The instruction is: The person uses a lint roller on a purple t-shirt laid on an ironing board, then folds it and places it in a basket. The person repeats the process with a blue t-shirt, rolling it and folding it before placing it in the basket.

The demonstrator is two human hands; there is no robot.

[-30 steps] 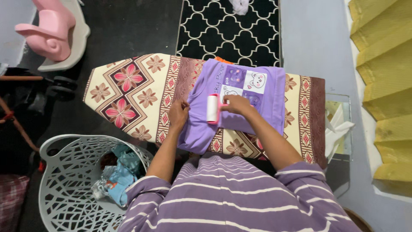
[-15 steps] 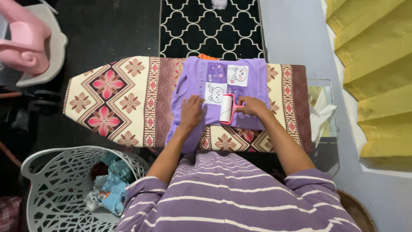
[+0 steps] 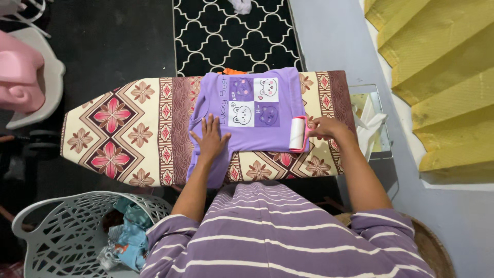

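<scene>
We roll lint off shirt [image 3: 252,110] on board [image 3: 118,128].
L hand [image 3: 210,137] flat, open, pinning soft light fabric; R hand [image 3: 329,128] closed on roller [image 3: 297,133] handle, rigid & light.

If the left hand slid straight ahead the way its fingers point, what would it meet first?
The left hand lies flat on the purple shirt, fingers pointing up the board. It would probably first reach the shirt's printed panel of bear faces.
</scene>
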